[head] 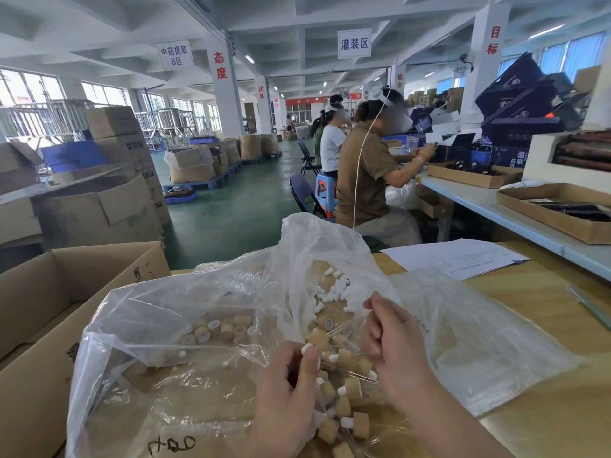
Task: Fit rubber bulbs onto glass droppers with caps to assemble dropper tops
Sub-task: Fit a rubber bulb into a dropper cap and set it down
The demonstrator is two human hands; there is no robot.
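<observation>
My left hand (291,385) grips a tan cap with a white rubber bulb (306,348) poking out past my thumb. My right hand (393,342) is curled close beside it, its fingertips near a glass dropper tube (334,332); whether it pinches the tube is unclear. Between and below my hands lies a heap of assembled dropper tops (350,404), tan caps with white bulbs. Loose white bulbs (334,289) sit in a clear plastic bag behind. Bare tan caps (224,328) lie in another clear bag to the left.
An open cardboard box (49,312) stands at the left. Paper sheets (456,257) lie on the wooden table (545,342) at the right. Seated workers (367,173) fill the bench beyond, with cartons stacked on the green floor.
</observation>
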